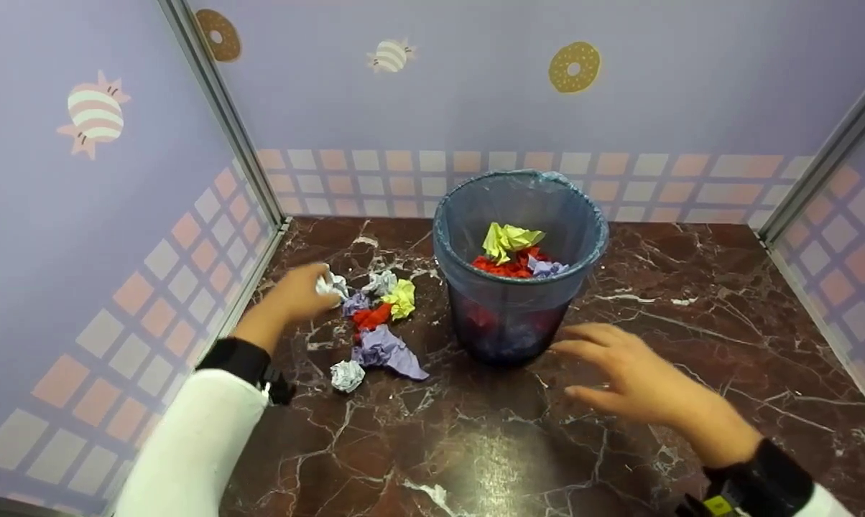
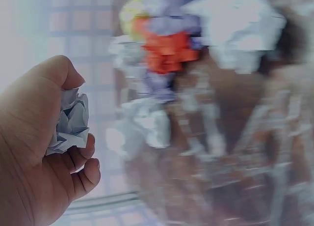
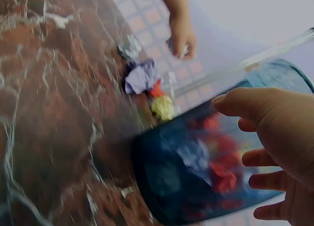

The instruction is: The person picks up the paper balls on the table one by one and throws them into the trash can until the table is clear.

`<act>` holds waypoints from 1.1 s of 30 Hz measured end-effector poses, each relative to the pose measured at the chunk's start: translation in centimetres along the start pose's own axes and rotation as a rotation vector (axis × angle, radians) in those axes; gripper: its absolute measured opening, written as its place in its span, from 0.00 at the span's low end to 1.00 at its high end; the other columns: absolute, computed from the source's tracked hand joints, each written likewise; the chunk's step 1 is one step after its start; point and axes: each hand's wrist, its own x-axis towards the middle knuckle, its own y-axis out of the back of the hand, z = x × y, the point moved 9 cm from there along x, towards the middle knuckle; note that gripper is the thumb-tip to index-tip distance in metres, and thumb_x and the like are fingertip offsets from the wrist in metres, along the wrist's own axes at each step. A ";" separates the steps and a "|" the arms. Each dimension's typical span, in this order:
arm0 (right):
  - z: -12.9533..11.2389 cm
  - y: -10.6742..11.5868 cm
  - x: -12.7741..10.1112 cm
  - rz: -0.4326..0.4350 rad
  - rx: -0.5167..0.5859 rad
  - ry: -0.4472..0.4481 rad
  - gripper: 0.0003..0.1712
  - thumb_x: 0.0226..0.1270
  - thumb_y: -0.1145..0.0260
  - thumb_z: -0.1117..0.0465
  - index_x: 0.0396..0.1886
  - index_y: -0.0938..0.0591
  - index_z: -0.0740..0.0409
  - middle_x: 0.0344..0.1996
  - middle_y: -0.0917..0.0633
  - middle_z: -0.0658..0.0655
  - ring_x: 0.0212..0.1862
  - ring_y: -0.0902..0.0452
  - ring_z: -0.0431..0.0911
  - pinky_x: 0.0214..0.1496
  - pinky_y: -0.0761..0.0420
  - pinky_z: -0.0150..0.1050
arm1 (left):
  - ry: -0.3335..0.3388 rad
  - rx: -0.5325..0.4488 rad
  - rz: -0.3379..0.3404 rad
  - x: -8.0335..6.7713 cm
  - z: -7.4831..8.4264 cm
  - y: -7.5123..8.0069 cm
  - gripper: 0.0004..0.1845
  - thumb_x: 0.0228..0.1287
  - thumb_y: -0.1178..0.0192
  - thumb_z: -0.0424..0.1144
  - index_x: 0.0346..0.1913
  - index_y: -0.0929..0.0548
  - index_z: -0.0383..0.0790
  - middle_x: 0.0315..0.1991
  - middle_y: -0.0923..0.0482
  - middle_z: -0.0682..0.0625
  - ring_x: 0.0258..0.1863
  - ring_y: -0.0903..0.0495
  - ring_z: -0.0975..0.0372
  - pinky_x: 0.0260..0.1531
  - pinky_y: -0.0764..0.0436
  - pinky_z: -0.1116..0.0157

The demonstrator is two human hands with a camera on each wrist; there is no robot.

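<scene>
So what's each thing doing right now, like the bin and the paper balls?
Waste bin: upright, bag-lined, partly filled with crumpled paper.
White paper ball: gripped in the left hand.
Right hand: open, beside the bin.
Loose paper balls: scattered on the table.

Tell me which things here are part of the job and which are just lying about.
In the job: white paper ball gripped by the left hand; bin; loose crumpled papers; right hand, open beside the bin.
Lying about: marble floor; patterned walls.
</scene>
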 end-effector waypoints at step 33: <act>11.2 11.5 -9.7 0.220 -0.015 -0.350 0.36 0.54 0.25 0.54 0.64 0.24 0.52 0.65 0.30 0.70 0.62 0.37 0.72 0.63 0.45 0.74 | -0.372 0.215 -0.073 6.1 32.7 5.4 0.17 0.56 0.41 0.47 0.48 0.27 0.50 0.44 0.26 0.54 0.39 0.25 0.59 0.36 0.22 0.63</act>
